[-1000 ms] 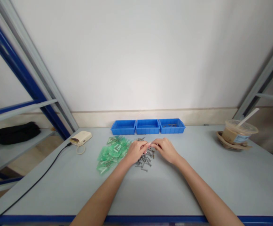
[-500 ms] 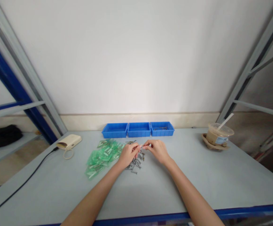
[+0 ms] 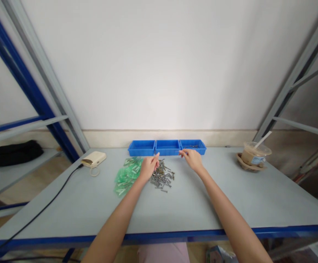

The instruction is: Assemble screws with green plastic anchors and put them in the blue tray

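Grey bench point(image 3: 230, 197) is carrying it all: three blue trays point(image 3: 167, 147) are sitting in a row against the wall, green bags point(image 3: 127, 175) are lying heaped on the left, and loose screws point(image 3: 163, 176) are lying just beside them. Your hands, meeting over the screws half a second ago, are now parting, so the two-handed handling seems over: your right hand point(image 3: 193, 160) is reaching to the right-hand tray's front rim, your left hand point(image 3: 148, 168) is hovering at the screws' edge. Your fingers point(image 3: 155, 157) are looking drawn together, though whether they are pinching anything is too small to tell.
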### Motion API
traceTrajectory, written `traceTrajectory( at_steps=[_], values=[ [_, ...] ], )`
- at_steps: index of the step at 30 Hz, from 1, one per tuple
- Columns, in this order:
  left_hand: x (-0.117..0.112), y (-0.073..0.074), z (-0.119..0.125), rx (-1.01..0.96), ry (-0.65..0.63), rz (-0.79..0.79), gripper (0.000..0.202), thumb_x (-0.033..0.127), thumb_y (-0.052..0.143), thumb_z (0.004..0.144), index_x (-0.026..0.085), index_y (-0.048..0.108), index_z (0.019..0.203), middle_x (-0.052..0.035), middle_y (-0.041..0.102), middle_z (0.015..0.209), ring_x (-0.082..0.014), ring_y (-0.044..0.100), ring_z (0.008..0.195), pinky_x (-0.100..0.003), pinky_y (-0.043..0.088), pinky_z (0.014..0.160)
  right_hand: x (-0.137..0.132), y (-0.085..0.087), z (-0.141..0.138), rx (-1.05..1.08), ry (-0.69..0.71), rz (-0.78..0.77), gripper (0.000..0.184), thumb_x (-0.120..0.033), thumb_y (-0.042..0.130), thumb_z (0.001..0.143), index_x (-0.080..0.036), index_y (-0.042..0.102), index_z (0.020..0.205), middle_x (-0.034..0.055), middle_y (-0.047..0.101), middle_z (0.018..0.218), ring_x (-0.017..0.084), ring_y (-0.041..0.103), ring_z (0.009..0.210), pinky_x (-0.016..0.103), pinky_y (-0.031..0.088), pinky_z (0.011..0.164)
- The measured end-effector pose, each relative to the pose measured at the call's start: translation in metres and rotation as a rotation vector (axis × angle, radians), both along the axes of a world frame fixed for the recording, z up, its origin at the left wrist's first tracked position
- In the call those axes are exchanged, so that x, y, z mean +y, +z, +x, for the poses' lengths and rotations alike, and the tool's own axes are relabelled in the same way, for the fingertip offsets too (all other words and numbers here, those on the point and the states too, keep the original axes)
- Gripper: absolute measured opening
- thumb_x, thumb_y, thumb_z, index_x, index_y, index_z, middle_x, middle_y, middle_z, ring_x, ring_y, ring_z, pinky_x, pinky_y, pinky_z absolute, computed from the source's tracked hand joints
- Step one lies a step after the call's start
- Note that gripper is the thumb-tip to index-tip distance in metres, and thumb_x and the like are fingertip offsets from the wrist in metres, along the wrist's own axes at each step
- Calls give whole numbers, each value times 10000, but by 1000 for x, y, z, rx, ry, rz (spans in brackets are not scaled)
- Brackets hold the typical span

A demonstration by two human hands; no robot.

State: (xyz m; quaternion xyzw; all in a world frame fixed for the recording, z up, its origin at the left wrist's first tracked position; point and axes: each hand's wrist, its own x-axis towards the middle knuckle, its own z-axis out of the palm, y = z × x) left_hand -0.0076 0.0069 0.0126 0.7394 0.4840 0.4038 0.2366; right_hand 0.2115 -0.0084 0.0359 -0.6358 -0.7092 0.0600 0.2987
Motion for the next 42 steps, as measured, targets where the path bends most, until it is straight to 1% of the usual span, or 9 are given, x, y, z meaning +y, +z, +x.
traceTrajectory(
  at_steps=[4,7,12,17,23,27,33,38,42],
  values=[
    [7,3,-19,-36,178,34,568,501,253,860,170,498,468,23,433,365,-104,449,388,-216,331,495,24,19,35,-142,-368,5,428,-443,366,880,-170,694,851,133,637,889,242,558,890,308,370,705],
    [4,2,-19,13,161,36,581,496,238,866,165,528,488,23,426,372,-110,445,396,-222,316,491,28,19,40,-220,-446,122,399,-410,388,875,-136,676,913,168,588,960,249,521,937,333,366,748],
    [0,-2,-6,155,54,45,563,471,267,872,165,572,511,10,470,393,-126,481,446,-223,321,514,9,-19,-8,-210,-28,77,309,-426,441,842,-225,673,811,42,605,802,172,540,794,266,374,674],
    [1,-9,0,337,37,102,516,433,288,887,172,582,553,-13,550,483,-145,526,516,-232,338,553,-4,-47,-54,-225,136,-55,182,-354,531,807,-221,654,794,23,605,799,161,536,810,252,366,662],
    [-6,-9,1,481,-78,189,194,343,438,856,208,549,939,-7,589,761,-162,565,717,-243,394,665,-12,-43,-58,-317,90,-9,82,-227,556,802,-185,624,781,63,603,875,210,513,895,286,370,711],
    [-9,-12,1,525,-171,301,149,316,469,847,204,526,927,-29,510,942,-173,521,895,-269,407,781,-12,-43,-54,-424,129,91,111,-145,480,833,-152,591,828,93,581,896,222,499,890,305,375,708],
    [-10,-8,10,578,-231,340,199,267,396,892,175,543,794,-24,511,848,-158,512,815,-255,393,732,-8,-39,-38,-320,227,165,121,-173,452,861,-160,572,865,72,594,912,200,502,896,295,363,750],
    [-11,-5,14,466,-248,218,357,311,312,921,168,534,681,-4,546,682,-140,522,687,-223,355,625,-11,-33,-34,-115,352,9,168,-283,461,873,-213,604,928,13,660,875,158,580,821,239,369,693],
    [-12,-6,13,392,-209,140,398,353,296,916,165,529,653,6,542,594,-135,515,606,-219,327,583,-14,-29,-36,-67,306,-5,185,-307,444,877,-249,613,928,-4,679,816,161,610,767,229,359,635]
  ],
)
